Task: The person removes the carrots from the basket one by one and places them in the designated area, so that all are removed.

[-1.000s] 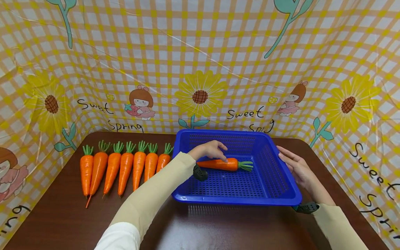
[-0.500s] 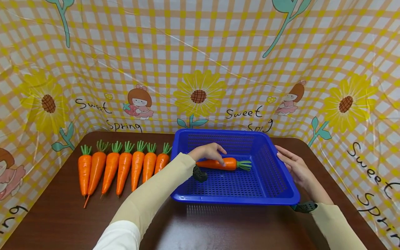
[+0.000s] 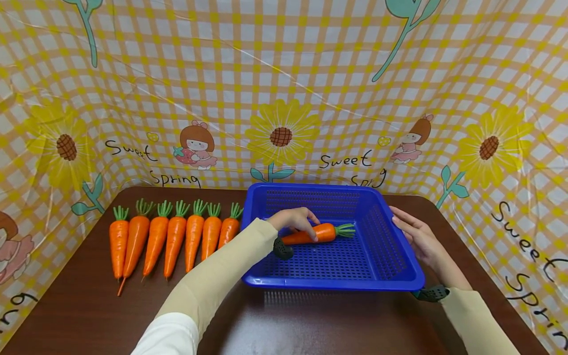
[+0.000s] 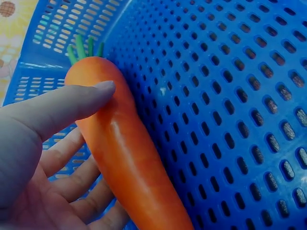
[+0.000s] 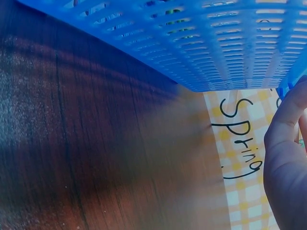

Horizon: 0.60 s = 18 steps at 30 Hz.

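Note:
An orange carrot (image 3: 326, 232) with a green top lies at a slant inside the blue basket (image 3: 333, 284). My left hand (image 3: 293, 219) reaches over the basket's left rim and holds this carrot. In the left wrist view, the thumb (image 4: 72, 103) crosses the carrot (image 4: 129, 153) near its leafy end, while the other fingers lie along its far side. My right hand (image 3: 423, 241) is at the outside of the basket's right rim, its fingers fairly straight and touching it. The right wrist view shows only part of that hand (image 5: 288, 158), beside the basket wall (image 5: 230, 48).
Several more carrots (image 3: 175, 241) lie in a row on the dark wooden table (image 3: 88, 296), left of the basket. The left forearm passes in front of the nearest ones. A checkered, flower-printed cloth (image 3: 222, 74) hangs behind and at both sides.
The left hand has closed in on the carrot in the basket, and the carrot has turned slightly, its narrow end lower in the head view. The right hand stays at the rim.

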Each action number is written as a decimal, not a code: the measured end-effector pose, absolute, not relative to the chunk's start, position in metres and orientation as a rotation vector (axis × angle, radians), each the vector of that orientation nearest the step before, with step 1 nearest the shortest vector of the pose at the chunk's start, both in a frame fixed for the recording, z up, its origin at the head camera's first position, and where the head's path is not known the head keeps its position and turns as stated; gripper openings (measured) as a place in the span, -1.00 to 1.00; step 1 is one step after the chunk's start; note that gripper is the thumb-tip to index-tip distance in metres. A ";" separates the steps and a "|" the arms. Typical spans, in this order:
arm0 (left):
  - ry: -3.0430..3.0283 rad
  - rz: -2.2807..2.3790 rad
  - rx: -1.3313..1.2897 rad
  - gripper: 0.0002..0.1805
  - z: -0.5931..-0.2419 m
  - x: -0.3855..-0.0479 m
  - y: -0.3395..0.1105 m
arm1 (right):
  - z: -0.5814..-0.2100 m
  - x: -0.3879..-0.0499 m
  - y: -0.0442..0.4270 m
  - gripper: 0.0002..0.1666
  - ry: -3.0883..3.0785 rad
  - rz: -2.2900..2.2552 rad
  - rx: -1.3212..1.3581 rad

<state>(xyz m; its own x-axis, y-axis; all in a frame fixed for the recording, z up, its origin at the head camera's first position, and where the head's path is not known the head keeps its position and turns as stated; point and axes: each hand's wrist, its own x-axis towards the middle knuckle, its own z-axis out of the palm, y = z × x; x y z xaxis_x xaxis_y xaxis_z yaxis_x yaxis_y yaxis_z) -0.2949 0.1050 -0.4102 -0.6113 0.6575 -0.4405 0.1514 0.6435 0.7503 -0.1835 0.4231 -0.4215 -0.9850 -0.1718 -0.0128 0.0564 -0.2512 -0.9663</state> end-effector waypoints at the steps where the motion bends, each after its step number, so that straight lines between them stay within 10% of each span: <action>1: 2.135 0.882 0.626 -0.36 -0.410 -0.294 0.105 | -0.422 -0.184 0.423 -0.56 1.829 -2.372 -0.143; 18: 2.173 0.830 0.665 -0.47 -0.411 -0.289 0.107 | -0.422 -0.184 0.424 -0.56 1.820 -2.359 -0.136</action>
